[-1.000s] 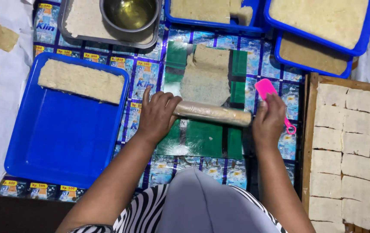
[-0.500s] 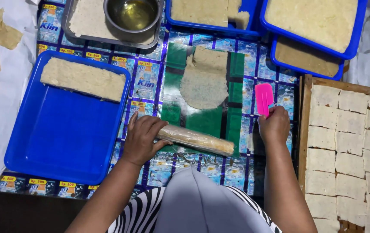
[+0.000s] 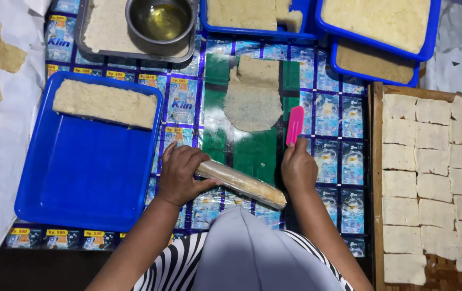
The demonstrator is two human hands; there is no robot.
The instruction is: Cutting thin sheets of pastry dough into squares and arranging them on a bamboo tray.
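Below the flattened dough sheet (image 3: 252, 97), on the plastic-covered mat (image 3: 328, 161), we have our two hands well apart. Our left hand (image 3: 181, 173) is clamped around one end of the rolling pin (image 3: 241, 184), whose long axis slants from that grip down toward our right side. Our right hand (image 3: 298, 168) is closed on the pink scraper (image 3: 294, 125), its blade pointing up beside the dough's right edge. The dough lies straight ahead of both hands, nearer the scraper than the pin. A blue tray (image 3: 80, 178) sits to our left.
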